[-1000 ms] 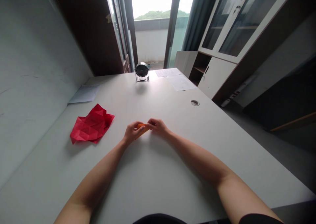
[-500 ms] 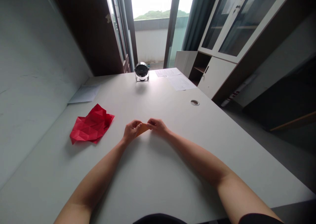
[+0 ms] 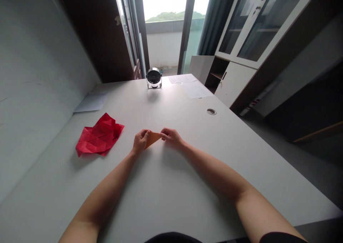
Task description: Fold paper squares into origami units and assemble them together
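An orange piece of folded paper (image 3: 152, 139), triangular in outline, is held between both hands over the middle of the white table (image 3: 171, 186). My left hand (image 3: 140, 140) pinches its left side, thumb on the near face. At the paper's upper right corner, the fingertips of my right hand (image 3: 170, 136) are closed on it. To the left lies a red creased sheet of paper (image 3: 99, 135), spread unevenly on the table and apart from both hands.
A small black and silver round device (image 3: 154, 77) on a stand is at the table's far edge. Printed sheets (image 3: 197, 89) lie at the back right, near a round cable hole (image 3: 211, 111). White papers (image 3: 91, 102) rest against the left wall.
My left hand has shifted slightly left and its thumb has drawn back, so more of the orange paper shows, now as a flat triangle. My right hand has stayed almost in place.
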`<state>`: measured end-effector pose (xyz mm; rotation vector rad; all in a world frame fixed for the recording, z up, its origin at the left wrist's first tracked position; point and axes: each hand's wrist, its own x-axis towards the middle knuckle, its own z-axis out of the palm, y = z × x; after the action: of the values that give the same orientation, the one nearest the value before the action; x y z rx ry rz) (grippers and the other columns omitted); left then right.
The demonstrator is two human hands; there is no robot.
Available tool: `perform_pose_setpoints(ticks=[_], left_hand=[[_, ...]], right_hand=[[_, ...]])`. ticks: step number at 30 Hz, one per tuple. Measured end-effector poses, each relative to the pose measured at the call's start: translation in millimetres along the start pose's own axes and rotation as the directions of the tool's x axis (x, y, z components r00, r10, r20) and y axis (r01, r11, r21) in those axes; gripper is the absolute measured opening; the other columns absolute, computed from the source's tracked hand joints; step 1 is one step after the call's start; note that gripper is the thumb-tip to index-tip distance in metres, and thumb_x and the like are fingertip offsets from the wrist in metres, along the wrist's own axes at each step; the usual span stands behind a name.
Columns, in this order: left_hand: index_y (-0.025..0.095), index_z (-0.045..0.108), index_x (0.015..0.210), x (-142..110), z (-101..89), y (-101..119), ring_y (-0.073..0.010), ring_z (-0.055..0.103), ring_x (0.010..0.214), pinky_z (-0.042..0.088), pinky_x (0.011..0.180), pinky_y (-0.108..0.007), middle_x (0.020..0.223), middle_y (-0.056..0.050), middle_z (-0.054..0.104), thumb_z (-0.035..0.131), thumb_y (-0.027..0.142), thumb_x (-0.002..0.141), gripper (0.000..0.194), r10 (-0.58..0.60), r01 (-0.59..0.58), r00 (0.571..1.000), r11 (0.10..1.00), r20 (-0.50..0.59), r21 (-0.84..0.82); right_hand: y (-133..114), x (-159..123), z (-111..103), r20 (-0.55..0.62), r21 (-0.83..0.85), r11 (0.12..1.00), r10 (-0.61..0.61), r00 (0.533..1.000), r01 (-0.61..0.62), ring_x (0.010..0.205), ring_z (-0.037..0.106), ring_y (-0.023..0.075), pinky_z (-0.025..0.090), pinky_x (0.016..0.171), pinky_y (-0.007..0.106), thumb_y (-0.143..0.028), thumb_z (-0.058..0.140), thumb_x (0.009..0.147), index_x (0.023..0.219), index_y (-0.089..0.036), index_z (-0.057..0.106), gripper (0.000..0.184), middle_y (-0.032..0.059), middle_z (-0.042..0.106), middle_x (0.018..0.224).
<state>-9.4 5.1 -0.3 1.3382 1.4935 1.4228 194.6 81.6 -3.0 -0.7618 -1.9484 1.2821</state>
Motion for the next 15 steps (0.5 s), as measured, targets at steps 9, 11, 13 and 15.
perform_pose_setpoints(ticks=[9, 11, 13, 15], left_hand=[[0.017, 0.07, 0.098, 0.7, 2.1, -5.3, -0.0201, 0.064, 0.086, 0.047, 0.077, -0.029, 0.094, -0.006, 0.072, 0.062, 0.049, 0.089, 0.035, 0.018, -0.018, 1.0, 0.999, -0.006, -0.041], [0.017, 0.07, 0.097, 1.1, 2.5, -7.1, -0.0198, 0.064, 0.085, 0.048, 0.077, -0.029, 0.093, -0.006, 0.071, 0.063, 0.048, 0.088, 0.033, 0.012, -0.012, 1.0, 0.998, 0.001, -0.056], [0.017, 0.07, 0.097, 1.3, 2.7, -8.1, -0.0197, 0.064, 0.086, 0.048, 0.077, -0.029, 0.093, -0.006, 0.071, 0.064, 0.048, 0.087, 0.033, 0.011, -0.011, 1.0, 0.998, 0.002, -0.063], [0.017, 0.07, 0.097, 1.3, 2.7, -8.3, -0.0197, 0.064, 0.085, 0.048, 0.077, -0.029, 0.094, -0.006, 0.071, 0.064, 0.048, 0.087, 0.033, 0.012, -0.011, 1.0, 0.998, 0.004, -0.068]], right_hand=[[6.9, 2.3, 1.6, -0.066, 0.025, 1.0, -0.015, 0.998, 0.017, 0.056, 0.052, 0.0113, 0.038, 0.056, 0.023, -0.053, 0.061, 0.09, 0.077, -0.018, 0.061, 0.038, -0.0005, 0.062, 0.063], [7.1, 2.6, 1.8, -0.072, 0.043, 0.999, -0.01, 0.997, 0.013, 0.055, 0.052, 0.0113, 0.038, 0.056, 0.023, -0.052, 0.061, 0.09, 0.077, -0.018, 0.061, 0.037, -0.0007, 0.061, 0.062], [7.2, 2.6, 1.9, -0.075, 0.05, 0.999, -0.007, 0.997, 0.011, 0.056, 0.052, 0.0116, 0.039, 0.056, 0.023, -0.051, 0.062, 0.089, 0.077, -0.018, 0.061, 0.036, -0.0007, 0.061, 0.062], [7.0, 2.4, 1.9, -0.081, 0.049, 0.999, -0.008, 0.997, 0.012, 0.056, 0.053, 0.0117, 0.039, 0.056, 0.023, -0.05, 0.062, 0.089, 0.077, -0.018, 0.062, 0.035, -0.0008, 0.061, 0.062]])
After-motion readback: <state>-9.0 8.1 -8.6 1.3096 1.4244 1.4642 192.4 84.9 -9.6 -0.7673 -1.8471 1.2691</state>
